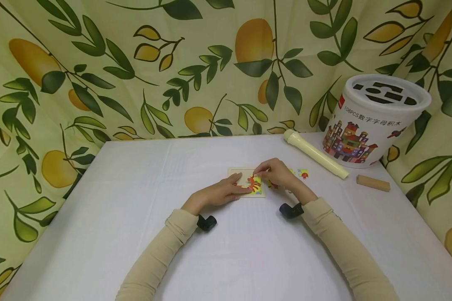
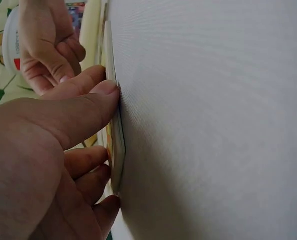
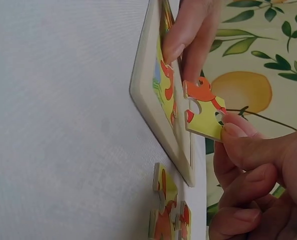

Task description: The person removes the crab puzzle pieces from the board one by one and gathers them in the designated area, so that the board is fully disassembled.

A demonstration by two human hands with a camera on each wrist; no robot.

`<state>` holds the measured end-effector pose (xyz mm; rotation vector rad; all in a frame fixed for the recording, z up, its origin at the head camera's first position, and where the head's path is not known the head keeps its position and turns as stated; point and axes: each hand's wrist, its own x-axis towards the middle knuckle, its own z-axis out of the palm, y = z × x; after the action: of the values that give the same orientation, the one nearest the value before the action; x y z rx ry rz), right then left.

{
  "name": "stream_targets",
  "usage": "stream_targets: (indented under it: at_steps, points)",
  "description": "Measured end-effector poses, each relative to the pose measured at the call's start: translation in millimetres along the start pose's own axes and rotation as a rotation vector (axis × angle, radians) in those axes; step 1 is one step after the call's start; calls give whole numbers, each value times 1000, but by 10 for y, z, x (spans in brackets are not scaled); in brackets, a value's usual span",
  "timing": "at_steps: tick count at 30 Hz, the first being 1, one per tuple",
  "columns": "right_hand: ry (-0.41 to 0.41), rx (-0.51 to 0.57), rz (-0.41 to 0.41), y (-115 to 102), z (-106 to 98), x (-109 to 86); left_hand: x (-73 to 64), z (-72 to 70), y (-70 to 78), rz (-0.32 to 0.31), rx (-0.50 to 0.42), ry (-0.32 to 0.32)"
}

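My left hand (image 1: 219, 191) rests on a small square jigsaw puzzle tray (image 3: 147, 102) with a pale rim, its thumb and fingers spread over the tray. Inside lie joined pieces (image 3: 166, 95) in yellow, red and blue; part of them is covered by the left fingers. The right hand (image 1: 278, 172) pinches a yellow and orange puzzle piece (image 3: 208, 119) between thumb and fingertips. That piece is held tilted above the tray's right part. Loose puzzle pieces (image 3: 164, 224) lie on the white cloth just right of the tray, partly hidden by the right hand in the head view.
Farther right, a single piece (image 1: 303, 173) lies on the tablecloth (image 1: 135, 188). Beyond it are a cream-coloured stick (image 1: 316, 154) with a thicker end, a wooden block (image 1: 373, 183) and a large white bucket (image 1: 384, 129) of blocks. A fruit-patterned curtain (image 1: 196, 79) hangs behind the table.
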<state>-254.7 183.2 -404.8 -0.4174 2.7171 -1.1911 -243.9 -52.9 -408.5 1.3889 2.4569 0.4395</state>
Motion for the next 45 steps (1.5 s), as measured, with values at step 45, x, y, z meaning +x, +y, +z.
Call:
stream_targets:
  at_steps: [45]
  points:
    - [58,-46,213,732,-799,-707,-26,2,17,-77,-53,-15]
